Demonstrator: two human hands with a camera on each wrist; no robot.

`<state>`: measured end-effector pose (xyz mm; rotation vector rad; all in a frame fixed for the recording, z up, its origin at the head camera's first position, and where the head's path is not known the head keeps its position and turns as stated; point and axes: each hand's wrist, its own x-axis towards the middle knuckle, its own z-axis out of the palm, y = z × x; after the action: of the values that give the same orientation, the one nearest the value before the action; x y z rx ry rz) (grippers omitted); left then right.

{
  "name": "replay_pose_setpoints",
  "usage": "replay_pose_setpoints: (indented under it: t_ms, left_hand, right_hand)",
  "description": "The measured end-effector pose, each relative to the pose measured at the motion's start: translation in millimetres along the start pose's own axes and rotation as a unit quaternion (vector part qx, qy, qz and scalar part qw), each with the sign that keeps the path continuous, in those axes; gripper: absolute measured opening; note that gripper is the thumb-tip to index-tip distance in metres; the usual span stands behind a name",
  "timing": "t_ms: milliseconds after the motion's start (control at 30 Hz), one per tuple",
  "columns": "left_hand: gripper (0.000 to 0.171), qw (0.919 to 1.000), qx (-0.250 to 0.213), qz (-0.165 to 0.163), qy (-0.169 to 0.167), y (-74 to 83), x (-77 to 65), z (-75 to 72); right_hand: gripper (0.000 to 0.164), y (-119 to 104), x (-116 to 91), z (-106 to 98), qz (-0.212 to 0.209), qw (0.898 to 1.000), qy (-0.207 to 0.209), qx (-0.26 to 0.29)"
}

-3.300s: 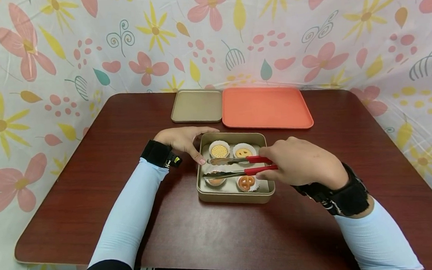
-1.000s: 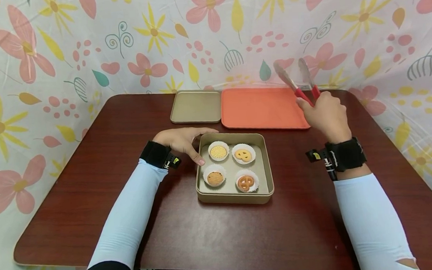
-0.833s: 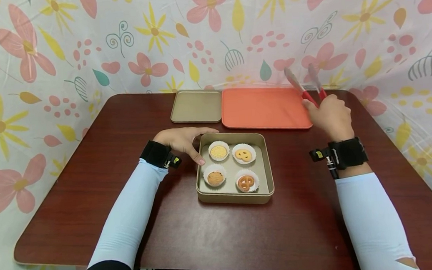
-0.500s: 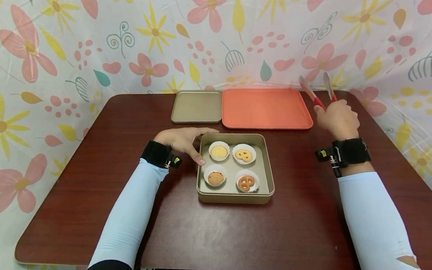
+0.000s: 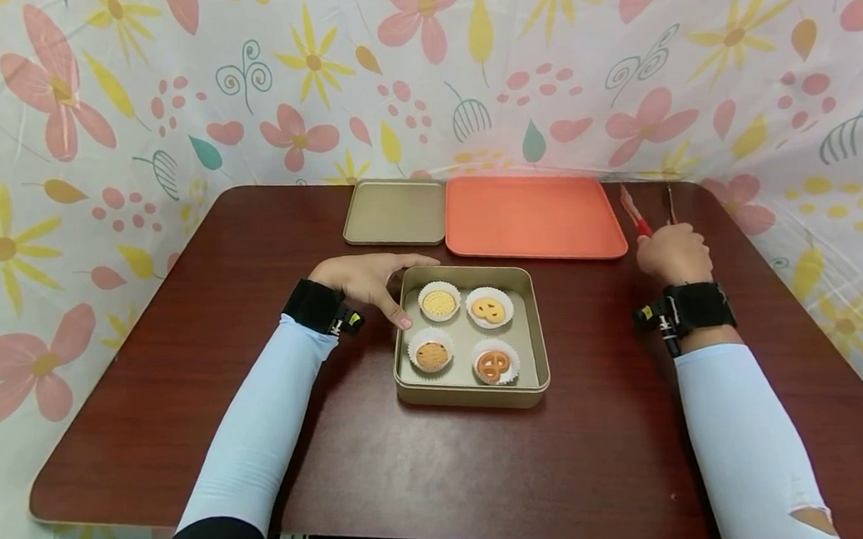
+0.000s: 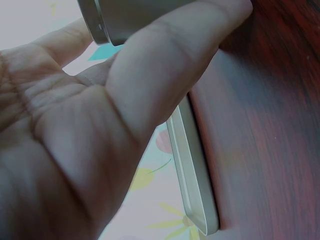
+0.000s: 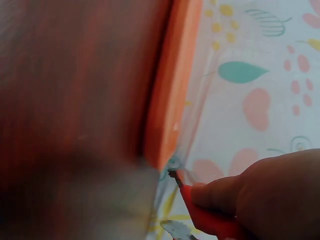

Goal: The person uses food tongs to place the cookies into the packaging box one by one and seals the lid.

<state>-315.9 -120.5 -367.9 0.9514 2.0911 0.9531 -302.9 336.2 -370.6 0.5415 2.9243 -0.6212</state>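
A gold rectangular tin (image 5: 472,396) stands on the table, holding several small cookies in white paper cups, among them a round yellow cookie (image 5: 438,303) and a pretzel-shaped brown cookie (image 5: 493,366). My left hand (image 5: 363,283) rests at the tin's back left corner, thumb against the left side and fingers stretched along the back. The left wrist view shows its palm uncurled, the tin (image 6: 135,17) beyond. My right hand (image 5: 674,254) grips red-handled tongs (image 5: 635,212) at the table's far right, arms apart and nothing between their tips. Its fingers are partly hidden from the head view.
A flat gold lid (image 5: 393,212) lies at the back of the table, against an orange tray (image 5: 533,215) on its right. The brown table (image 5: 602,458) ends at a flowered cloth (image 5: 507,64) hanging behind it.
My right hand has carried the tongs from over the tin to the back right, then lowered them toward the table beside the orange tray. The left hand and the tin stay put.
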Motion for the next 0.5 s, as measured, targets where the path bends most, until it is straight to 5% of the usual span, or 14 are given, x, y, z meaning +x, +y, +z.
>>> replay_pose_setpoints:
  t_ms: [500]
  left_hand:
    - [0.100,0.9999,0.012,0.000,0.002,1.7,-0.1,-0.3]
  right_hand:
    - [0.072,13,3,5,-0.004,0.999,-0.027,-0.019]
